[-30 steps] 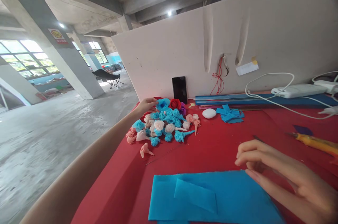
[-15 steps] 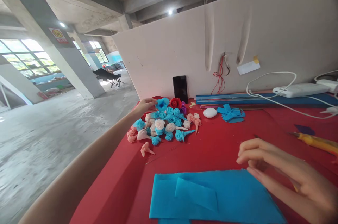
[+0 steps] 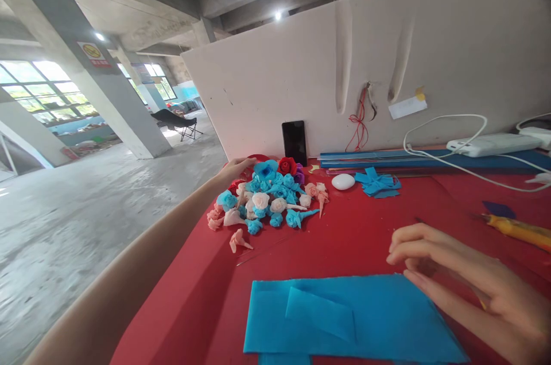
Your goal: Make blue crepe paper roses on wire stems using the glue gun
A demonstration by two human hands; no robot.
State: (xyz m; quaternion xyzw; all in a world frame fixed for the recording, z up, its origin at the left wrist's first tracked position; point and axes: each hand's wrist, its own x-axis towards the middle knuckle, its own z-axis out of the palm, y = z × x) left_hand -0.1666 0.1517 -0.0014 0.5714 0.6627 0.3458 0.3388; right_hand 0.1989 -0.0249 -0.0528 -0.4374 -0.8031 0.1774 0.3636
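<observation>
My left hand (image 3: 239, 167) reaches to the far left of the red table, at the back edge of a pile of paper flowers. Its stretched fingers lie beside a large blue paper flower (image 3: 266, 170), and the fingertips are partly hidden behind it. My right hand (image 3: 460, 282) hovers over the right end of a folded blue crepe paper sheet (image 3: 318, 342), fingers loosely bent and thumb apart, with nothing visible between them. A smaller blue paper piece (image 3: 321, 313) lies on the sheet. A dark tip and a bit of yellow show behind the right hand; what they belong to is hidden.
A white egg-shaped object (image 3: 343, 182) and blue paper strips (image 3: 379, 182) lie toward the back. A phone (image 3: 294, 142) leans on the white panel. A yellow-handled tool (image 3: 519, 231) lies at right, below a power strip (image 3: 482, 145) and white cables.
My left hand has shifted slightly back from the large blue flower, which stays on the pile. My right hand keeps its pose. The view has tilted slightly.
</observation>
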